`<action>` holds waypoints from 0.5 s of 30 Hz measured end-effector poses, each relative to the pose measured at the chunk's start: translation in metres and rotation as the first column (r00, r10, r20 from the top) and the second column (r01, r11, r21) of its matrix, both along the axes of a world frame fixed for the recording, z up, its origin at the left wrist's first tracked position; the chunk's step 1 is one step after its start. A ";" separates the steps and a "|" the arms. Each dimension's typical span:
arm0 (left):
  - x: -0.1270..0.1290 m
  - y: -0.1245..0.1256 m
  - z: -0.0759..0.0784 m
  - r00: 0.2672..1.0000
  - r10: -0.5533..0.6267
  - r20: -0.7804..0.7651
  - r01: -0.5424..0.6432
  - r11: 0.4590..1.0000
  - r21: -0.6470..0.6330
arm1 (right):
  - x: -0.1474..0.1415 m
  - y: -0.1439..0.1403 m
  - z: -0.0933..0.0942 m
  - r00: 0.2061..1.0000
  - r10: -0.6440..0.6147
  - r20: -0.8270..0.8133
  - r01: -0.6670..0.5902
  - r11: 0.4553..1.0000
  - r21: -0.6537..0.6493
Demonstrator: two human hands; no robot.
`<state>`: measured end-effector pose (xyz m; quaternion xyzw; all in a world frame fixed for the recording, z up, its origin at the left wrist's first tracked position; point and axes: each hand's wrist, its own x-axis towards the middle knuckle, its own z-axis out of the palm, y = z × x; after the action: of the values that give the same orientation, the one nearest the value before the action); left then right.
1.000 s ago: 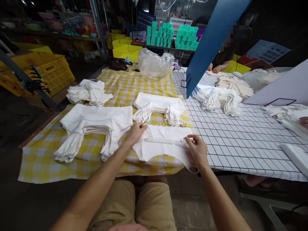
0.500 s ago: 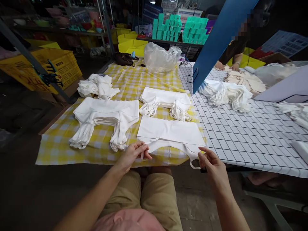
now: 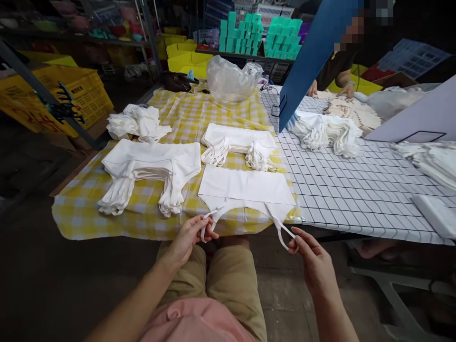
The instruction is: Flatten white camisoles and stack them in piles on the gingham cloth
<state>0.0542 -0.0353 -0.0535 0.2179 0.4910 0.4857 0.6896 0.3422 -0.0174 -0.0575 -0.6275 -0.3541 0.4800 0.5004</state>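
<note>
In the head view, the white garment [image 3: 245, 187] lies flat at the near edge of the yellow checked cloth [image 3: 78, 223]. Left hand [image 3: 192, 237]: fingers nearly closed, pinching one strap! Right hand [image 3: 313, 256]: thumb and fingertips together on the other strap, just off the edge. A neat stack [image 3: 153, 156] sits left of the garment, a smaller stack [image 3: 238, 135] just beyond it.

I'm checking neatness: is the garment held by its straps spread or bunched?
Spread: the garment lies mostly flat, its body on the yellow cloth, one strap in the left hand, one in the right hand.
</note>
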 end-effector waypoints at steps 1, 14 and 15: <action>0.000 -0.001 0.000 1.000 0.002 -0.001 -0.002 1.000 -0.005 | 0.000 -0.001 0.000 1.000 -0.011 -0.013 0.011 1.000 0.002; 0.015 -0.010 -0.005 0.957 -0.127 -0.259 0.142 0.989 0.039 | -0.002 -0.006 0.000 1.000 -0.001 0.017 0.000 0.999 0.047; 0.015 -0.011 -0.007 0.927 -0.151 -0.343 0.186 0.980 0.071 | -0.002 -0.007 -0.001 0.998 0.031 0.053 -0.033 0.999 0.038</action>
<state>0.0695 -0.0460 -0.0604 0.3741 0.5553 0.4050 0.6226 0.3407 -0.0244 -0.0585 -0.6245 -0.3862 0.4643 0.4953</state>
